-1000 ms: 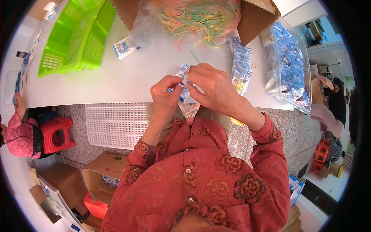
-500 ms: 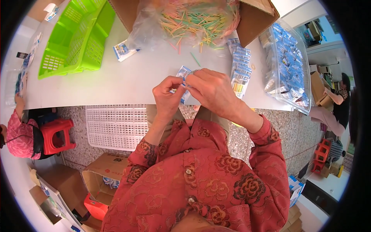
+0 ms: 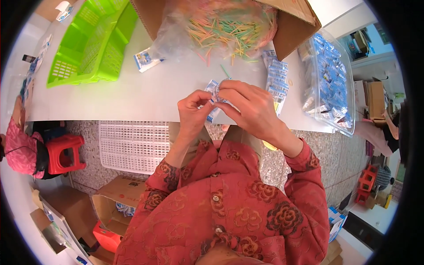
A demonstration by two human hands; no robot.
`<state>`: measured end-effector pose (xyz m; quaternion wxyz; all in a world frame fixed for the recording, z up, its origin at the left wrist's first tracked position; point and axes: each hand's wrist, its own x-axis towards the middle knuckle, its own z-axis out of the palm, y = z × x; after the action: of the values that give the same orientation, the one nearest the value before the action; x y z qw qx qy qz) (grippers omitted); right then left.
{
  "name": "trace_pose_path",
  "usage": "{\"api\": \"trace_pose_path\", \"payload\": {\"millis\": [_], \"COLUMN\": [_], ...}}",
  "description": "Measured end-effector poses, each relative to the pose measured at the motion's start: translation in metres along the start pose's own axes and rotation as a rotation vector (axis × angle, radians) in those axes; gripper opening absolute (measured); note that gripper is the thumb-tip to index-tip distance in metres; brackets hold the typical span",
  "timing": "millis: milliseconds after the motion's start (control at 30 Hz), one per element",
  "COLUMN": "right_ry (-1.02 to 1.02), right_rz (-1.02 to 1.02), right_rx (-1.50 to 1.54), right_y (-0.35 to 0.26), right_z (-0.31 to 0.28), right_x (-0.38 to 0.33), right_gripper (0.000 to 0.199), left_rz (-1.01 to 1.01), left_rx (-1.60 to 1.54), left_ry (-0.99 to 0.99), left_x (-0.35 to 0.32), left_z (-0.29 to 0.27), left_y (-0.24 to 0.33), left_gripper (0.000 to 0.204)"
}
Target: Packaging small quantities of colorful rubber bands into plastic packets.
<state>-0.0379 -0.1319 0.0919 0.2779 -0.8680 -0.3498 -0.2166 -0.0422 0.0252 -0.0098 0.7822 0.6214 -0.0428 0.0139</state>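
Note:
Over the front part of the white table, my left hand is closed, thumb and fingertips pinching a small blue-and-white packet. From the other side my right hand grips the same packet, its fingers curled and partly covering it. What the fingertips do inside the pinch is hidden. Just beyond the hands lies a thin green stick. To their right a row of overlapping blue-and-white packets runs toward the table's front edge. Another packet lies flat beyond my left hand.
A clear bag of coloured sticks spills from a cardboard box at the back. A green basket stands left, a clear bin of packets right. Below are a white crate and red stool. Other people are at both sides.
My right hand's fingers have shifted on the packet, with its thumb now lower and further from its fingers. The view has moved slightly. At far right, a person with a box has moved.

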Motion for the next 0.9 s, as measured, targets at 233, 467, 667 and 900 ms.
{"api": "trace_pose_path", "payload": {"millis": [233,467,667,900], "right_ry": [-0.053,-0.038,-0.019,-0.028], "right_rz": [0.003,0.009,0.019,0.07], "right_rx": [-0.05,-0.033,-0.009,0.162], "right_y": [0.002,0.005,0.006,0.003], "right_z": [0.001,0.003,0.005,0.003], "right_x": [-0.002,-0.002,-0.003,-0.002], "right_gripper": [0.014,0.014,0.013,0.018], "left_rz": [-0.012,0.013,0.002,-0.018], "left_rx": [-0.027,-0.01,0.036,-0.027], "left_ry": [-0.017,-0.033,-0.027,-0.124], "left_x": [0.0,-0.001,-0.001,0.001], "left_z": [0.001,0.003,0.009,0.001], "left_y": [0.001,0.003,0.013,0.005], "left_gripper": [0.008,0.009,0.009,0.008]}}
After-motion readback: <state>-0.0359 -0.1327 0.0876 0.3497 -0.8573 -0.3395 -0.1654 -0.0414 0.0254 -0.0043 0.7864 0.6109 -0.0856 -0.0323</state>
